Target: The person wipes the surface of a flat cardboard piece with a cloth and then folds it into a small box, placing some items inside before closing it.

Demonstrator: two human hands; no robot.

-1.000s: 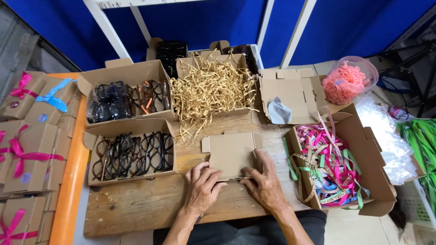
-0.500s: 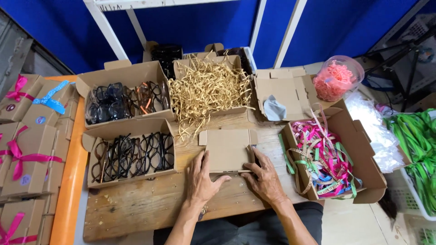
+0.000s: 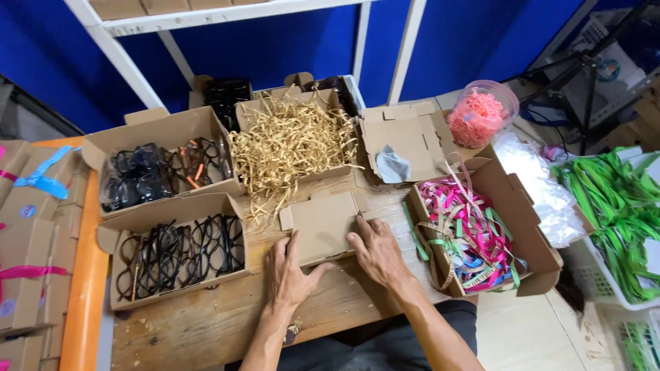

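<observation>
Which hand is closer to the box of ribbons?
Right. The right hand lies just left of the ribbon box; the left hand is farther left, across the flat cardboard.

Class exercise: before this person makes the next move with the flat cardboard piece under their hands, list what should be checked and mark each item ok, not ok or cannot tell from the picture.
1. Both hands on the piece: left hand and right hand press on the flat cardboard box blank. Ok.
2. Blank lies flat on the wooden table: ok.
3. Blank's flaps free of tears: cannot tell.
4. Filling within reach: box of shredded paper straw sits just behind the blank. Ok.
5. Glasses at hand: box of black-framed glasses lies to the left. Ok.
6. Ribbons at hand: box of pink and green ribbons lies to the right. Ok.
</observation>
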